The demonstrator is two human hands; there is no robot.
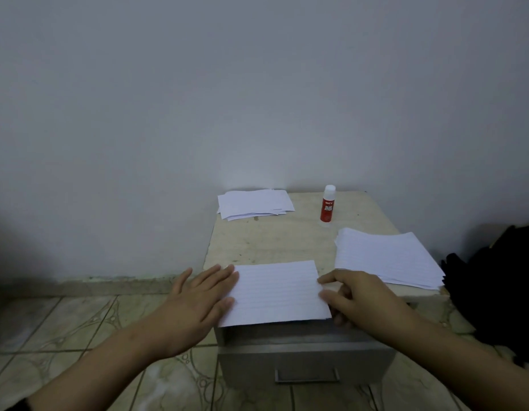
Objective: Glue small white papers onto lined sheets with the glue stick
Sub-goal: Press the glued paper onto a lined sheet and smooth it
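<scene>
At the near edge of the counter (257, 244), one lined sheet (276, 292) lies flat with its front edge poking out past the counter's lip, and both hands are on it. The left hand (195, 298) lies with its fingers straight and flat, fingertips touching the sheet's left edge, holding nothing; the right hand (355, 295) has curled fingers pinching the sheet's right edge between thumb and forefinger. Taking that sheet as the landmark: the glue stick (327, 206) stands upright well beyond it, off toward its far right, cap on by the look of it; the small white papers (254, 203) sit in a loose pile far behind the sheet's left side, against the wall (257, 84); the stack of lined sheets (387, 256) rests just beside it on the right, near the right hand. A dark bag (494, 286) slumps further right, off the counter, and below the sheet there's a metal drawer front (304, 360) and a tiled floor (64, 336). It looks like the sheet is being squared up for gluing, nothing stuck yet. The risk I see: that overhanging front edge. Press or rub glue there with no support and the sheet could bend or slide off toward the floor. And a reach across for the glue stick could brush the loose stack askew or tip the stick over.
</scene>
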